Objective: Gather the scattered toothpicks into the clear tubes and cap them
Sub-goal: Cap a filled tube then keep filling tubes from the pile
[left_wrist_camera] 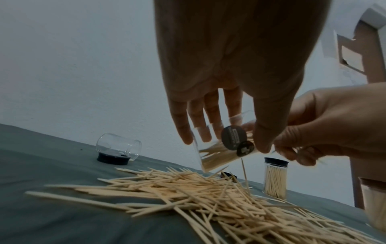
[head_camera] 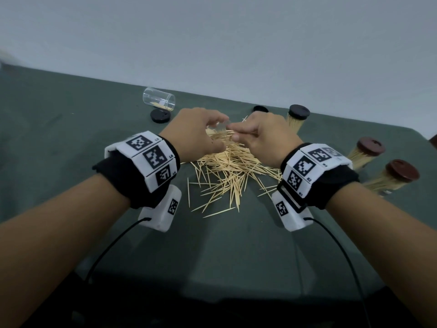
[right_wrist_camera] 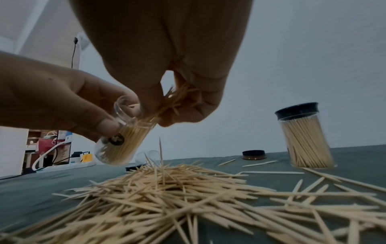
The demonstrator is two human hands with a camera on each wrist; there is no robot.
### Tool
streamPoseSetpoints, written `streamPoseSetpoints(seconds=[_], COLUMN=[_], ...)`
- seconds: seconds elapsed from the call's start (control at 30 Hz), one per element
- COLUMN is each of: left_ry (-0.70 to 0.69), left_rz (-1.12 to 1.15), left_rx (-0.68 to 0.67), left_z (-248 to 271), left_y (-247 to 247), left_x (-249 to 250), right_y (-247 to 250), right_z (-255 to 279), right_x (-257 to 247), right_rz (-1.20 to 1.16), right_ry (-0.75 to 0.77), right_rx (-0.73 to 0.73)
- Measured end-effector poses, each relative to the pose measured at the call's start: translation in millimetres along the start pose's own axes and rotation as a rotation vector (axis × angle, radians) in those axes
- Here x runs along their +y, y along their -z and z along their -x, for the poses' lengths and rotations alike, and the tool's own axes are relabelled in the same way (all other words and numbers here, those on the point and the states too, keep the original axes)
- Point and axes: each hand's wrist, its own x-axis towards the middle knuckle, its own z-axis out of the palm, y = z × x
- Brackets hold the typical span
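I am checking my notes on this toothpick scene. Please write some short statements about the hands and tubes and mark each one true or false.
1. The left hand holds a clear tube, tilted. True.
2. The right hand is empty. False: it pinches a bundle of toothpicks at the tube's mouth.
3. An uncapped tube lies on its side on the cloth. True.
4. All toothpicks are already gathered. False: a pile lies on the cloth.
5. Every capped tube has a black cap. False: two caps are brown.
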Motion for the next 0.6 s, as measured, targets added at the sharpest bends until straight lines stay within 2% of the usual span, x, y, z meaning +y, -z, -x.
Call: streamPoseSetpoints(seconds=[0.13, 0.6], left_ry=[0.028, 0.084], left_rz=[0.003, 0.076], left_rx=[0.005, -0.003], left_z=[-1.0, 0.7], left_y=[-0.8, -0.1], left_x=[-2.1, -0.2], right_y=[-0.1, -5.2], right_z=[0.1, -3.5], right_x=[-3.7, 0.6], right_rz=[-0.015, -0.058], right_ry=[0.02, -0.054], right_rx=[0.021, 0.153])
